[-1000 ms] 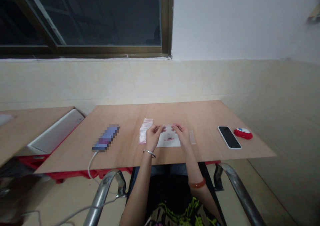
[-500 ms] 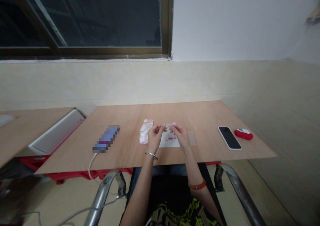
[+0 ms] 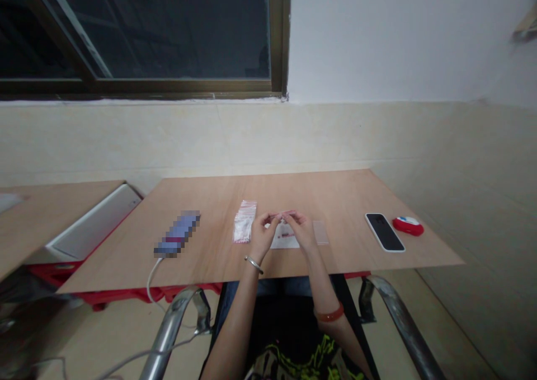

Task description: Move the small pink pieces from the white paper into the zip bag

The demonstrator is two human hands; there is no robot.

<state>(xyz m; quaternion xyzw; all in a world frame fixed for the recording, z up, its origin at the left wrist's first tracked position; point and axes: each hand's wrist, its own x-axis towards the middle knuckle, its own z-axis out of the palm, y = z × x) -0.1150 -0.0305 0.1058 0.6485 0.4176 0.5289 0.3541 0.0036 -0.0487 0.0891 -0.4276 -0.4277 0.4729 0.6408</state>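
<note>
My left hand and my right hand meet over a white sheet with small reddish marks or pieces on it. Thumbs and fingers of both are pinched on a small clear plastic bag, whose reddish top edge shows above the fingertips. Most of that bag is hidden by the hands. Left of my left hand lies a stack of clear plastic bags with reddish edges. A flat clear plastic piece rests just right of my right hand.
On the wooden table, a blurred-out phone with a white cable lies at left. A black-screened phone and a red-and-white object lie at right. Metal chair arms flank me.
My hands have drawn closer together, fingertips now nearly touching over the small plastic bag. The hands now cover more of the white sheet.
</note>
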